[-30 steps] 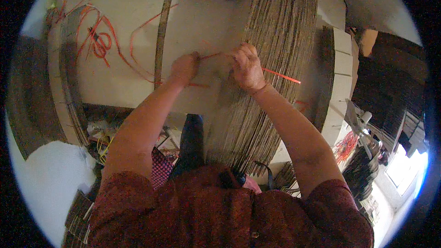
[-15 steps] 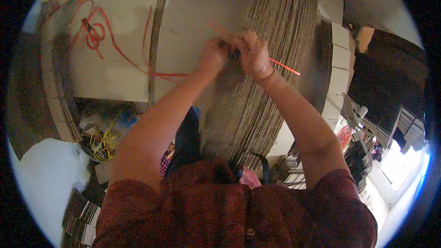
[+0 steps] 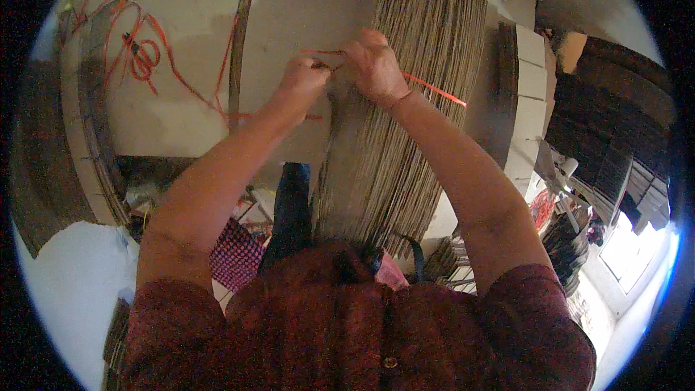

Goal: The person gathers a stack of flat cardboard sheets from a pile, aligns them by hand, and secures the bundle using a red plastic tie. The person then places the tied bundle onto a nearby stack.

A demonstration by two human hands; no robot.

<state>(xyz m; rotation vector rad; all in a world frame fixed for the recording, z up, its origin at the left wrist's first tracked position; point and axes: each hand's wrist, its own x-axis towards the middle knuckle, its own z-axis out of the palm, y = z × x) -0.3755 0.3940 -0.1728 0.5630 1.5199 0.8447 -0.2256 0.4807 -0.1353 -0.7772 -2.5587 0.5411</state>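
Note:
A tall bundle of flat cardboard sheets (image 3: 427, 36) stands on edge before me. Across its top runs a red plastic strap (image 3: 438, 90), which passes under my right hand (image 3: 375, 69). That hand is closed on the strap, and a short end of it points left from the fingers. My left hand (image 3: 304, 81), at the left edge of the bundle, is closed too, with a bit of red strap at its fingertips. A small gap separates the two hands.
On the pale table (image 3: 174, 130) at left lie loose red strap (image 3: 171, 54) and what looks like red-handled scissors (image 3: 143, 59). More cardboard stacks stand at far left (image 3: 43, 166) and right (image 3: 527, 94). A pink-dotted cloth (image 3: 237, 255) hangs below my left arm.
Both hands have moved left and slightly apart, the left one farther. The strap's short end now lies flatter between them. The dotted cloth shows more below my left arm.

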